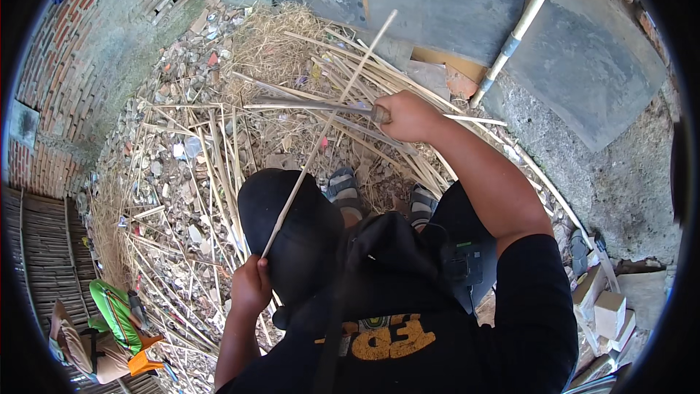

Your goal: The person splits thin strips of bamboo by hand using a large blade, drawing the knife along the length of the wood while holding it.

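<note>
My left hand (251, 286), low on the left beside my knee, is closed around the lower end of a long pale bamboo strip (313, 155). The strip slants up and away to the right over my dark-clothed leg. In my closed right hand (408, 118) is the wooden handle of a machete (355, 109). Its grey blade points left and crosses the strip above its middle; I cannot tell whether they touch. Behind the blade lies a pile of similar split bamboo strips (364, 73) on the ground.
More bamboo strips (219, 153) lie over rubble on the left. A heap of dry shavings (273, 40) is at the far side. A pale pole (521, 25) leans by grey sheets. Cut blocks (609, 312) sit at lower right, and bright cloths (113, 314) lie at lower left.
</note>
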Motion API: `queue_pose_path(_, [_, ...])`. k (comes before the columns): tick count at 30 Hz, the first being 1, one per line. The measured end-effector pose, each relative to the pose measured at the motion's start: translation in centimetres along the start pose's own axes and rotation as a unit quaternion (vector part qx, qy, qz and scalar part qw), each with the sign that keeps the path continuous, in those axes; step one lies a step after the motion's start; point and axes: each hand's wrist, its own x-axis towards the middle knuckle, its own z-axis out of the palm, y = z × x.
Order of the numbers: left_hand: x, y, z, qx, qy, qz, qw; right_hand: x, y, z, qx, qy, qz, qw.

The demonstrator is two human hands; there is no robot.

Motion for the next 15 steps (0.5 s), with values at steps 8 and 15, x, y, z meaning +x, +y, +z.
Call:
queue_pose_path(8, [0.1, -0.1, 0.8, 0.040, 0.041, 0.023, 0.998, 0.9, 2.3, -0.6, 0.038, 0.008, 0.038, 0.999])
queue_pose_path(15, [0.0, -0.2, -0.6, 0.000, -0.003, 0.020, 1.000, -0.9, -1.8, 1.6, -0.054, -0.013, -0.060, 0.997])
